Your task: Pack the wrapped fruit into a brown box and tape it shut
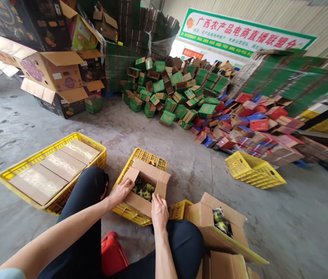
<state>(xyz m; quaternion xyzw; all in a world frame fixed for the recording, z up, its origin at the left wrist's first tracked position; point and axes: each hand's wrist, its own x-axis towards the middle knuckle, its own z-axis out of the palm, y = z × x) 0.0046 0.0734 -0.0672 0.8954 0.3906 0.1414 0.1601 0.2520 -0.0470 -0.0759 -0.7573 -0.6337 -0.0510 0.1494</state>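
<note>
Noted at centre: open cardboard carton (137, 202), flaps raised, resting on a yellow crate (127, 214). Seen inside: greenish-yellow produce (145, 192) among dark patches. Observed left hand (121, 190) with fingers bent at the carton's left flap; right hand (160, 212) curled at the right flap, near corner. Cannot tell whether pinching or only touching, either side. To the left, recorded three taped cartons (65, 164) in a row inside a yellow basket (5, 179). To the right, noted a second open carton (206, 214) holding similar produce (223, 225). Between the legs, on the floor (140, 133), found a red object (113, 254).
</note>
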